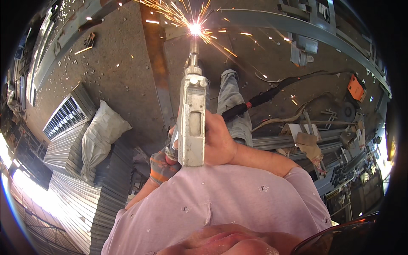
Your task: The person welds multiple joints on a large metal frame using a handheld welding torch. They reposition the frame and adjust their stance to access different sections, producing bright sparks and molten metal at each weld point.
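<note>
Your right hand (pixel 220 142) grips the torch (pixel 192 127), sparks (pixel 195 29) bursting at its tip (pixel 194 46). Your gloved left hand (pixel 163 166) is beside it; a sack (pixel 104 134) lies leftward on metal sheets (pixel 76 193).

Littered brown floor (pixel 123 85); bright light (pixel 29 187) leftward

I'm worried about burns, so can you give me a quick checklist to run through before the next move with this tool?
1. Right hand wrapped around the metal tool: ok.
2. Right hand gloved: not ok; it is bare.
3. Left hand covered: ok; a grey-and-orange glove shows on it.
4. Nozzle touching metal: cannot tell; glare from the sparks hides its end.
5. Black cable off the trouser leg: cannot tell; it crosses the leg in this view.
6. White sack away from the spark burst: ok.
</note>
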`<state>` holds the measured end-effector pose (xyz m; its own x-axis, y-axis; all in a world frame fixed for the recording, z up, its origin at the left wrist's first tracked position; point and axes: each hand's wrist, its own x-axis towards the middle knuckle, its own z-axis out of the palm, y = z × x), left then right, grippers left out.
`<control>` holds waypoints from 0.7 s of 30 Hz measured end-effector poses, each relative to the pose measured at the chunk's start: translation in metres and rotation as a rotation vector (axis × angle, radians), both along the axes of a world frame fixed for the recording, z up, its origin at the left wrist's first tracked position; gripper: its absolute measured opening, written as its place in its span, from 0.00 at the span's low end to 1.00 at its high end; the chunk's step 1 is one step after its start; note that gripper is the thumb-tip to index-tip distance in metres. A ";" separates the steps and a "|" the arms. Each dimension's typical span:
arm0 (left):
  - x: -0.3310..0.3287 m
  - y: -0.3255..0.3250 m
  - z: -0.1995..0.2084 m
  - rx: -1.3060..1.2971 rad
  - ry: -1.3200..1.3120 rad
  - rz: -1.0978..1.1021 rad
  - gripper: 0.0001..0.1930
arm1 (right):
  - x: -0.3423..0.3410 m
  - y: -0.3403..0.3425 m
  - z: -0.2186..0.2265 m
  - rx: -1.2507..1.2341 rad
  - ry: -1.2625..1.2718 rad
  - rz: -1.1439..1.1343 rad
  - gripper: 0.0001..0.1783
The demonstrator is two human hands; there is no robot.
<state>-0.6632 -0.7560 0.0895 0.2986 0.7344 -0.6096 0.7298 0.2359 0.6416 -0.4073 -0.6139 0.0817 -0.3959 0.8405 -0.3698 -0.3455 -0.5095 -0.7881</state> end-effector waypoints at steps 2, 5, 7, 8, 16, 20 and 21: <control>0.001 -0.002 0.002 -0.188 0.054 0.061 0.13 | -0.003 0.000 0.001 -0.109 0.035 -0.024 0.25; 0.000 -0.010 -0.001 -0.257 0.012 0.152 0.13 | -0.007 0.004 -0.012 -0.211 0.000 -0.031 0.19; -0.003 -0.012 0.001 -0.251 -0.034 0.177 0.14 | -0.009 -0.002 -0.002 -0.197 0.009 -0.012 0.21; -0.004 -0.014 0.003 -0.253 -0.050 0.183 0.14 | -0.009 -0.004 0.003 -0.194 0.011 0.000 0.22; -0.012 -0.008 0.002 -0.278 -0.139 0.234 0.15 | -0.010 0.009 0.022 -0.045 -0.144 0.073 0.30; -0.016 0.002 -0.003 -0.304 -0.182 0.262 0.16 | -0.011 0.016 0.026 0.008 -0.175 0.005 0.27; -0.016 0.005 -0.005 -0.310 -0.189 0.265 0.16 | -0.012 0.018 0.027 0.006 -0.172 -0.019 0.26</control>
<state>-0.6797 -0.7514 0.0841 0.2523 0.5917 -0.7656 0.4953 0.6007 0.6275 -0.4192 -0.5960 0.1088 -0.3112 0.8498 -0.4254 -0.2153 -0.4990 -0.8394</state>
